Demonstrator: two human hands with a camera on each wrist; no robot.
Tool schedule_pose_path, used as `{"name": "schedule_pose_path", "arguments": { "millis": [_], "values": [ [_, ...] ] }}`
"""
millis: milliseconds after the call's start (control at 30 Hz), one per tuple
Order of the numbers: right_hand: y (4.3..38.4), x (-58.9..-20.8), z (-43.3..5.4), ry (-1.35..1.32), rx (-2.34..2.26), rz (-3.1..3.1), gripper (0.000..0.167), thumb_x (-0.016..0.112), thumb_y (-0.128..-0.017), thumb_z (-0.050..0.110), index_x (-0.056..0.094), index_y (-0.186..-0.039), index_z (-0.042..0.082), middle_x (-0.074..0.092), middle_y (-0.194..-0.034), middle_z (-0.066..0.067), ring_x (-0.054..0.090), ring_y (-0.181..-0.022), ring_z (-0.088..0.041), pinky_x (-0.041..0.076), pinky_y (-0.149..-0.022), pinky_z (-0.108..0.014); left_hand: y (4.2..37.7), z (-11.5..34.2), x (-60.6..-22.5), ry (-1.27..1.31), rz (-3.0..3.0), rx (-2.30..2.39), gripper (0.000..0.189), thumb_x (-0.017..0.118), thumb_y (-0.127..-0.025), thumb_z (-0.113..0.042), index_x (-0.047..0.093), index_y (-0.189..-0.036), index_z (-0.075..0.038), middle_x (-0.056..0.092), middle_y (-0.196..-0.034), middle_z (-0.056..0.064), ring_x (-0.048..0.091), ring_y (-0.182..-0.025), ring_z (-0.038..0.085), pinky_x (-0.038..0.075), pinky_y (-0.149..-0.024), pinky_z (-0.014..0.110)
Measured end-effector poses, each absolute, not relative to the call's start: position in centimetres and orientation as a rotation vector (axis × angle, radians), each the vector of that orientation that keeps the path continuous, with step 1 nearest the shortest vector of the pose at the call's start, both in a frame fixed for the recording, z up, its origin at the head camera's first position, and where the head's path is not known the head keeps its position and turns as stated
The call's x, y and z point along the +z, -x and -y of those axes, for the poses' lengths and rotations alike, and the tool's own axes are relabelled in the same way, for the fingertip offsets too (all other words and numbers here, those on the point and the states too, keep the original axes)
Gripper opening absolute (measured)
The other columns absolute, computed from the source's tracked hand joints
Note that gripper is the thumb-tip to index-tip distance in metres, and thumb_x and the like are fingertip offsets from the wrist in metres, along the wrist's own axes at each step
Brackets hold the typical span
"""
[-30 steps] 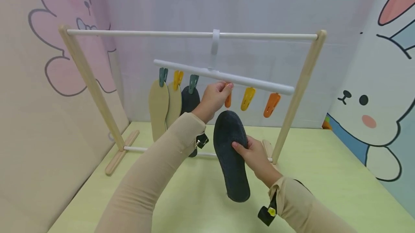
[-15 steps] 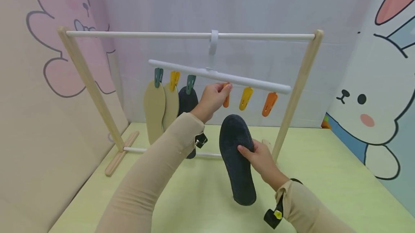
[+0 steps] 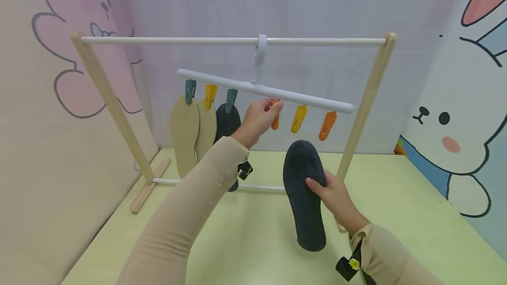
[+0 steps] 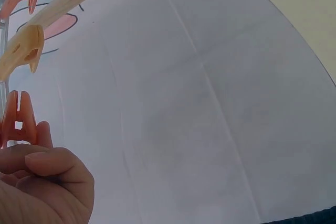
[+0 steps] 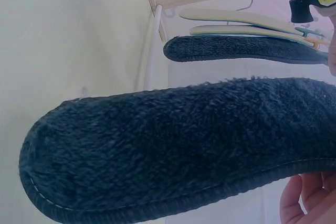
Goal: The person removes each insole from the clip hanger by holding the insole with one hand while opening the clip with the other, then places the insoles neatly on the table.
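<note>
My left hand pinches the top of an orange clothes peg under the white hanger bar. In the left wrist view, this peg's two prongs stand slightly apart with nothing between them. Lower right, my right hand grips a dark blue insole by its edge, thumb on the near face. The insole is nearly upright, its rounded top below the pegs. The right wrist view shows its fuzzy pile.
Left of my hand hang two beige insoles and one dark insole from green and yellow pegs. A yellow peg and another orange peg hang to the right. A wooden-ended rack carries the tilted hanger above a pale table.
My right hand has moved right with the dark insole, away from the pinched peg. The left hand keeps its pinch. The hanger's left end has shifted slightly left.
</note>
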State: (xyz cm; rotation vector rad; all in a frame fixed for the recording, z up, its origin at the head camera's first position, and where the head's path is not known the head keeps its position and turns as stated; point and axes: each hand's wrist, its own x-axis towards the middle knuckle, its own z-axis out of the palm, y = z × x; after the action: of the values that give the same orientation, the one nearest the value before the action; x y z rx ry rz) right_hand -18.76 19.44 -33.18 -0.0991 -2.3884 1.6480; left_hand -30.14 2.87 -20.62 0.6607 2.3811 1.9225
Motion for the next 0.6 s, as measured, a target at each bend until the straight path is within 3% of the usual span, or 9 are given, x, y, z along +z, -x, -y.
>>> {"name": "schedule_pose_path", "arguments": {
  "millis": [200, 367, 500, 600],
  "values": [
    [18.2, -33.5, -20.4, 0.170, 1.623, 2.400, 0.036, 0.062, -0.094, 0.012, 0.056, -0.120, -0.012, 0.066, -0.109, -0.022, 0.063, -0.093, -0.014, 0.048, -0.087, -0.035, 30.1, -2.9, -20.7, -0.668, -2.382, 1.909, 0.030, 0.057, -0.098, -0.025, 0.064, -0.112, 0.000, 0.047, -0.072, 0.004, 0.040, -0.068, 0.016, 0.031, -0.061, 0.026],
    [17.8, -34.1, -21.3, 0.213, 1.603, 2.417, 0.038, 0.061, -0.095, 0.012, 0.054, -0.124, -0.013, 0.064, -0.114, -0.025, 0.062, -0.101, -0.021, 0.046, -0.093, -0.041, 30.4, -3.0, -21.0, -0.666, -2.416, 1.900, 0.031, 0.058, -0.098, -0.027, 0.065, -0.113, -0.002, 0.047, -0.073, 0.004, 0.039, -0.068, 0.016, 0.030, -0.059, 0.026],
    [17.4, -34.7, -22.5, 0.251, 1.583, 2.441, 0.043, 0.060, -0.096, 0.015, 0.051, -0.127, -0.013, 0.063, -0.115, -0.024, 0.061, -0.099, -0.015, 0.045, -0.094, -0.044, 30.5, -3.0, -21.2, -0.678, -2.416, 1.908, 0.031, 0.058, -0.098, -0.027, 0.065, -0.115, -0.002, 0.047, -0.071, 0.004, 0.039, -0.065, 0.016, 0.028, -0.056, 0.025],
    [17.0, -35.1, -23.4, 0.282, 1.561, 2.456, 0.044, 0.060, -0.096, 0.017, 0.052, -0.126, -0.013, 0.066, -0.111, -0.021, 0.060, -0.090, -0.005, 0.048, -0.088, -0.033, 30.4, -2.9, -21.3, -0.690, -2.414, 1.914, 0.030, 0.058, -0.098, -0.026, 0.065, -0.113, -0.001, 0.046, -0.068, 0.004, 0.036, -0.060, 0.015, 0.026, -0.052, 0.024]
  ]
}}
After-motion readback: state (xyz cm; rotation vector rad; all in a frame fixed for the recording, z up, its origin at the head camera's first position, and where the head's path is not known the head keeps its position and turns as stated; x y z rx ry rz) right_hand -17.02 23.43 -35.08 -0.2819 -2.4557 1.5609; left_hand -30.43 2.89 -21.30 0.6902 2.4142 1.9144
